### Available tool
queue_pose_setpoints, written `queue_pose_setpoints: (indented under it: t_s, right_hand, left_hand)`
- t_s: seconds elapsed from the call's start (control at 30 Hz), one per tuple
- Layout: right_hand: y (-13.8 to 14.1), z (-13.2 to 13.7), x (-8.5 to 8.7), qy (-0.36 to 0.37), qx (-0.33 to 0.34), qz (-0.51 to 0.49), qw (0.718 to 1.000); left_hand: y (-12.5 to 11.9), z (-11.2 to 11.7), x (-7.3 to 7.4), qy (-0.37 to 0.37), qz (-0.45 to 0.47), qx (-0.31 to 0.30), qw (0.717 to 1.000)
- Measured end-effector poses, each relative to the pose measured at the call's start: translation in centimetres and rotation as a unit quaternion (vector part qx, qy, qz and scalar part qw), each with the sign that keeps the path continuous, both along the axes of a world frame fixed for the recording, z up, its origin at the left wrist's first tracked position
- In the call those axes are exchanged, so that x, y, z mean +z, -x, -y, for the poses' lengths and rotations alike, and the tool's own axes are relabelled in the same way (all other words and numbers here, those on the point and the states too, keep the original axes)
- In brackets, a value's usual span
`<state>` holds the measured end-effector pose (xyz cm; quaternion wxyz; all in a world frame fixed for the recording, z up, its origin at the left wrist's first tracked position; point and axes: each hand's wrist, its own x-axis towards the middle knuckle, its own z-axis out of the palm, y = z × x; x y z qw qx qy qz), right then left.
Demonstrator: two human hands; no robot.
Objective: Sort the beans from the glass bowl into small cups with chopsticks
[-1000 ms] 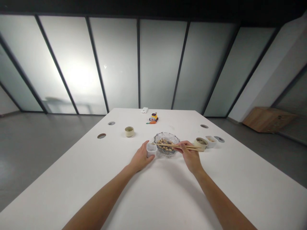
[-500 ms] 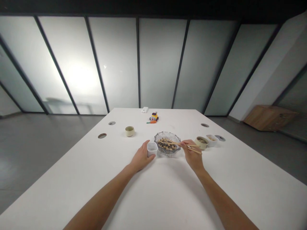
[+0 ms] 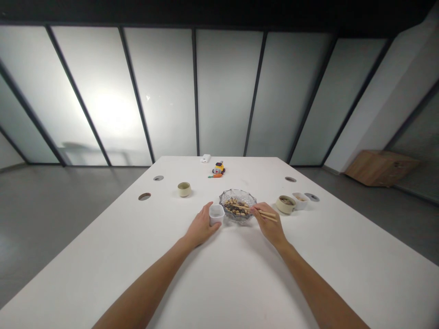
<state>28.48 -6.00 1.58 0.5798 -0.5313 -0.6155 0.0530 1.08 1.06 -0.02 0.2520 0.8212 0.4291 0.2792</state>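
Observation:
A cut-glass bowl (image 3: 238, 199) of mixed beans and nuts stands mid-table. My left hand (image 3: 200, 227) is wrapped round a small white square cup (image 3: 216, 214) just left of the bowl. My right hand (image 3: 270, 225) is closed on a pair of wooden chopsticks (image 3: 255, 211), whose tips reach into the bowl among the beans. Both forearms stretch across the white table (image 3: 222, 283).
Right of the bowl stand a tan round cup (image 3: 285, 204) and a white square dish (image 3: 301, 200). A greenish cup (image 3: 184, 189) sits to the left. A small toy (image 3: 217, 169) and a white box (image 3: 205, 158) lie at the far edge. Several cable holes dot the table.
My right hand has drawn the chopsticks in and tipped them down, so the tips have gone from lying across the bowl to poking among the beans. The left hand and cup have stayed put.

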Motion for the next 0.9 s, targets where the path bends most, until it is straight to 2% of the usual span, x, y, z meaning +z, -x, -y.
queue_pose_setpoints:
  t_s: [0.47,0.9]
  right_hand:
    - [0.16,0.1,0.02,-0.031,0.012,-0.014,0.999]
    - [0.49,0.24,-0.19,-0.013,0.022,-0.036,0.999]
  left_hand:
    - [0.12,-0.08,-0.09,0.004,-0.002,0.002,1.0]
    - [0.2,-0.24,-0.43,-0.01,0.0,-0.001,1.0]
